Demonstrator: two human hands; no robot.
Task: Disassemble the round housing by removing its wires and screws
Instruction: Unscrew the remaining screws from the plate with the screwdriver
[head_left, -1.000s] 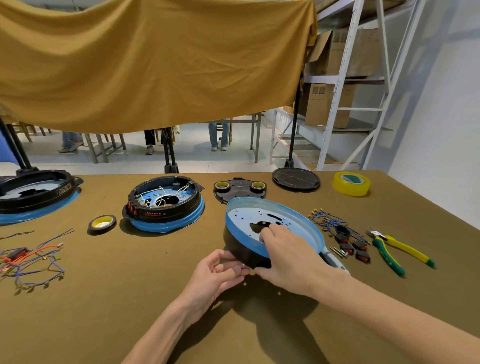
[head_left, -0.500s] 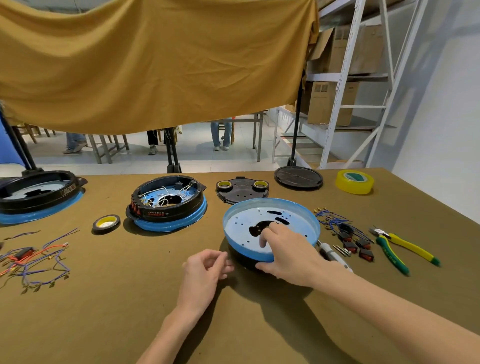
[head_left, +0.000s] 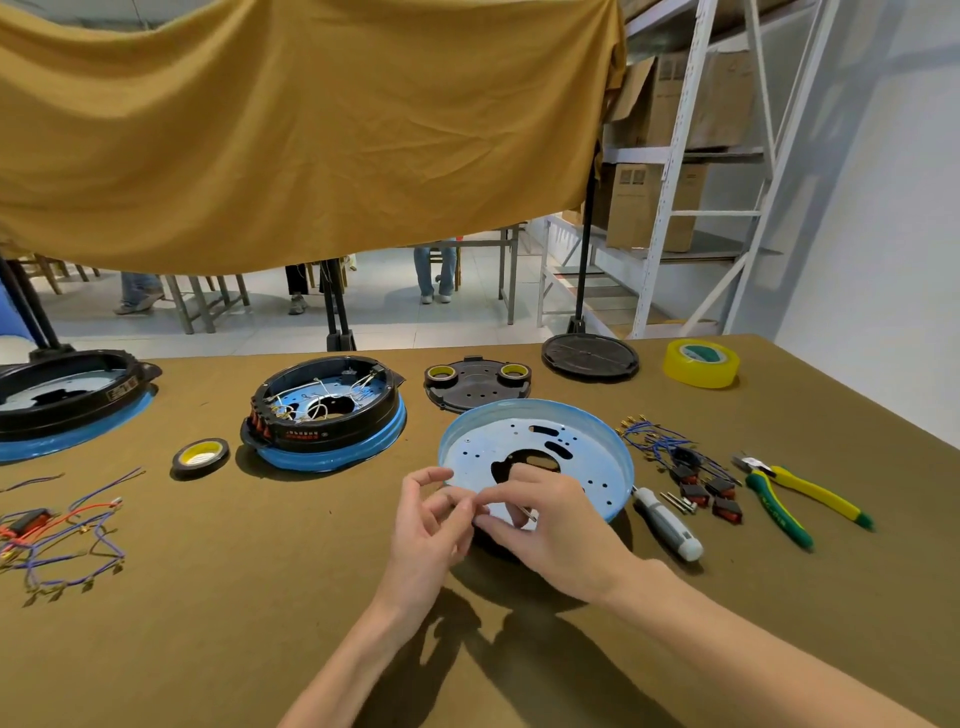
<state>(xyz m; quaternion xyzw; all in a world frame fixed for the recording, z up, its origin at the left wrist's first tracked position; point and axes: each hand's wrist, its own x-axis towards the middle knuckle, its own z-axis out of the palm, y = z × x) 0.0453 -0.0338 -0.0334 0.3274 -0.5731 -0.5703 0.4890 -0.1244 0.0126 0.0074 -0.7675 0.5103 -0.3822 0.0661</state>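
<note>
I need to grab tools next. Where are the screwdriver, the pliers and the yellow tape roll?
Grey-handled screwdriver (head_left: 667, 524), head view, on its handle.
Green-and-yellow-handled pliers (head_left: 779, 514), head view, on the green handle.
Translucent yellow tape roll (head_left: 701, 370), head view, on its outer wall.

The tabletop (head_left: 208, 649) is covered in a matt olive-brown cloth with a fine, felt-like nap. The round housing (head_left: 535, 457) near the middle looks like thin sheet metal under a pale blue, slightly glossy film. To its left, a second housing (head_left: 324, 415) has a shiny black plastic ring. On the right, the pliers (head_left: 795, 499) have smooth yellow-green plastic grips, and the screwdriver (head_left: 667, 522) a grey rubbery handle. The far tape roll (head_left: 701, 364) is glossy translucent yellow. Overhead hangs a creased mustard cloth (head_left: 311, 130).
</note>
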